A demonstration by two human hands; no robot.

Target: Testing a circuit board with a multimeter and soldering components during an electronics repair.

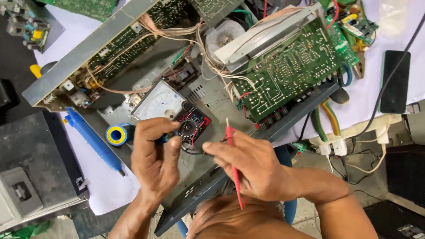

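An analog multimeter (166, 106) with a white dial face and a black selector knob (189, 127) lies inside an opened metal chassis (71, 66). My left hand (155, 155) pinches the selector knob between thumb and fingers. My right hand (252, 163) holds a red test probe (233, 163), tip pointing up toward a green circuit board (292, 66). Thin red and black leads run from the meter under my hands.
A blue desoldering pump (93, 141) and a solder spool (116, 134) lie left of the meter. Wire bundles (212, 62) cross the chassis. A black phone (395, 82), pliers (325, 119) and a white power strip (358, 132) sit right. A grey box (31, 177) is at left.
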